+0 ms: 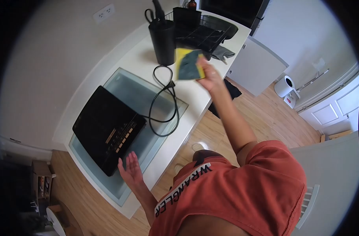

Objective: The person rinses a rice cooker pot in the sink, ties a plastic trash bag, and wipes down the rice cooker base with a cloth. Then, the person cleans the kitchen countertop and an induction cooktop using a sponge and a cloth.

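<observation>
A yellow and dark green scrub sponge (189,66), a little blurred, is pinched in my right hand (211,76) above the counter. My left hand (131,169) is open, fingers spread, close to the front corner of a black portable induction cooktop (106,126); I cannot tell whether it touches it. The cooktop lies tilted across a frosted glass board (128,88), its row of light buttons facing me. From its side a looped black power cord (175,108) runs over the board and counter, with the plug resting near the black utensil holder (162,43).
Behind my right hand stand a black dish rack (203,33) and a grey cloth (223,53) on the white counter (187,129). A wall outlet (103,13) is at upper left. To the right, a cabinet door (258,67) juts over the wooden floor (262,114).
</observation>
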